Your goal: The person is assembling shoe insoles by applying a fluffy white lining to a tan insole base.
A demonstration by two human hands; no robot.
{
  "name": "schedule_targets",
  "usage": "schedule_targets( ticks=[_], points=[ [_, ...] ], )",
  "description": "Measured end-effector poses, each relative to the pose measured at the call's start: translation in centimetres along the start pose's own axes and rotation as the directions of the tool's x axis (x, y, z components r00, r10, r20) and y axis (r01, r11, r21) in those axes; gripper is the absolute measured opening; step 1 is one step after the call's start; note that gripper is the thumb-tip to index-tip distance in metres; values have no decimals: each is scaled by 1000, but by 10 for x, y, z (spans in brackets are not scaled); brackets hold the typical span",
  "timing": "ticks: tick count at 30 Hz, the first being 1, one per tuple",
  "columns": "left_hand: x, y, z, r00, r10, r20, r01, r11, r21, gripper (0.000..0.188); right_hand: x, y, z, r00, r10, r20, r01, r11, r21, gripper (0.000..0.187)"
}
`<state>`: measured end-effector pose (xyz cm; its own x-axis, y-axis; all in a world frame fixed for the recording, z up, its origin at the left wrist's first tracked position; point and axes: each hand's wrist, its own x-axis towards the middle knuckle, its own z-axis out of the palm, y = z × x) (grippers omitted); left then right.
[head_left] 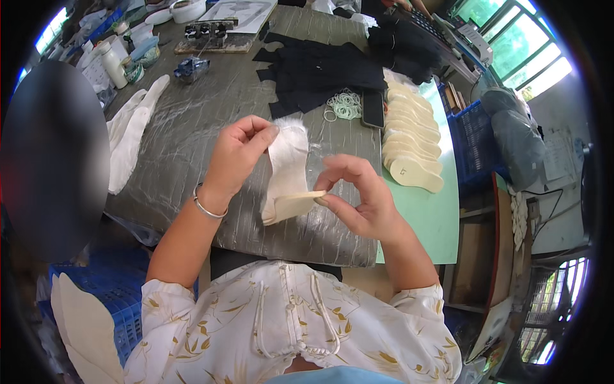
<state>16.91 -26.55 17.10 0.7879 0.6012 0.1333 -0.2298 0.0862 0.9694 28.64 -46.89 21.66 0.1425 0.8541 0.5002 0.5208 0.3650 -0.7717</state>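
In front of me over the table, my left hand [240,150] pinches the upper end of a white sock [288,160] between thumb and fingers. The sock hangs down with a fuzzy top edge. My right hand [358,195] pinches the right end of a flat cream sock form [297,204] between thumb and fingers. The form lies across the sock's lower end; I cannot tell whether it is inside the sock. To the right, a row of overlapping cream foot-shaped forms [414,169] lies on a pale green sheet [428,224].
Black socks [326,67] lie in a heap at the far side, beside pale rubber bands [345,105] and a black phone [373,109]. White socks [131,131] lie at the left. A dark round object [54,160] blocks the left edge. Blue crates [473,144] stand beside the table.
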Motion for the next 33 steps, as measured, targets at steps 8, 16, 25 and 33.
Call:
schedule_targets(
  ticks=[8,16,25,33],
  points=[
    [-21,40,9,990,42,132,-41,999,-5,9,26,8,-6,999,-9,-47,13,996,84,43],
    [-26,46,14,989,52,135,-56,998,29,9,27,9,-3,995,59,-85,-48,991,128,45],
    [-30,39,12,989,57,133,-59,998,13,11,27,8,1,987,120,-103,-103,981,162,47],
    [-30,34,13,991,55,125,-47,997,-67,13,28,10,3,983,124,-138,-104,984,143,47]
  ],
)
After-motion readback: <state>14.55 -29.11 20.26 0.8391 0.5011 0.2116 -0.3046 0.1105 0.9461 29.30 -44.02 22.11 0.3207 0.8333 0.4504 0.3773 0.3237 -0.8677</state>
